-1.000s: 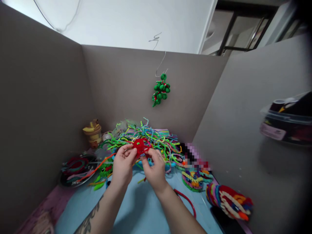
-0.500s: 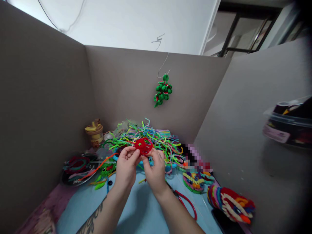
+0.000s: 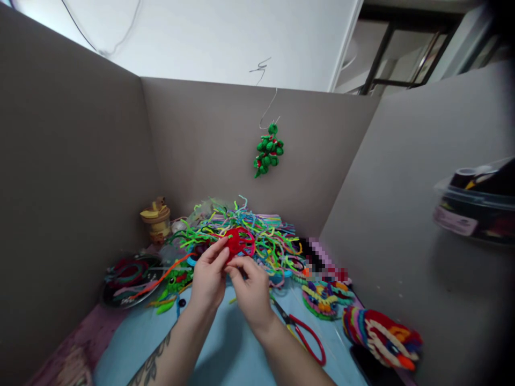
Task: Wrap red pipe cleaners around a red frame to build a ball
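Both my hands hold a small red pipe-cleaner piece [image 3: 240, 242] with looped petals, lifted above the blue table [image 3: 225, 348]. My left hand [image 3: 208, 279] pinches its left edge between thumb and fingers. My right hand [image 3: 251, 289] grips its lower edge with closed fingers. Right behind the piece lies a big heap of coloured pipe cleaners [image 3: 249, 230], mostly green, blue and pink.
Red-handled scissors [image 3: 303, 332] lie right of my right wrist. Woven colourful pieces [image 3: 380, 332] sit at the right. A dark plate of coils [image 3: 126, 276] and a yellow container [image 3: 155, 220] are at the left. A green ornament [image 3: 267, 151] hangs on the grey cardboard wall.
The red piece has turned and shifted slightly right in my fingers. My right hand has slid lower under it, uncovering more of the scissors.
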{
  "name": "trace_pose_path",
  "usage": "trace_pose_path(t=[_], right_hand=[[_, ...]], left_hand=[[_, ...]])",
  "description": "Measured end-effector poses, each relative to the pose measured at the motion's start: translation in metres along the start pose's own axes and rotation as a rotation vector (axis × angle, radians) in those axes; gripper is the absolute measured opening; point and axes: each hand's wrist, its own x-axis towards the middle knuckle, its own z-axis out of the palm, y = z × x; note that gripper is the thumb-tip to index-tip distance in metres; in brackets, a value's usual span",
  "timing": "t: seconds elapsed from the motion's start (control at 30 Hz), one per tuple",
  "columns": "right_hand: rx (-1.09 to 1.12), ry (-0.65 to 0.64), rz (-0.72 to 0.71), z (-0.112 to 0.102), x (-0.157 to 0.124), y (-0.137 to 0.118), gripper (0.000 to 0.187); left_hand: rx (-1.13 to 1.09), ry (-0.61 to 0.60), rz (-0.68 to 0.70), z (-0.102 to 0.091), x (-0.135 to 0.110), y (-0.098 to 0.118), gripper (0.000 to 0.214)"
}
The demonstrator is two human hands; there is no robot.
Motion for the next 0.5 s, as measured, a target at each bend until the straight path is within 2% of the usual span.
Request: trace_pose_path(t=[0.17,0.23,0.3,0.37,0.5], right_hand=[[0.308,-0.291,0.184,-0.006,0.007,-0.006,0.008],[0.330,-0.387,0.193,-0.012,0.010,-0.005,0.010],[0.318,-0.407,0.165,-0.017,0.012,-0.003,0.014],[0.289,-0.292,0.107,-0.022,0.013,-0.001,0.017],[0.027,0.092,-0.036,-0.026,0.015,0.002,0.010]], left_hand=[[0.007,0.016,-0.047,0.000,0.001,0.006,0.052],[0.021,0.031,-0.035,-0.001,0.002,0.008,0.052],[0.040,0.029,0.008,-0.002,0.003,0.008,0.051],[0.075,0.007,0.064,-0.003,0.003,0.005,0.049],[0.184,-0.060,0.158,-0.005,0.001,-0.003,0.042]])
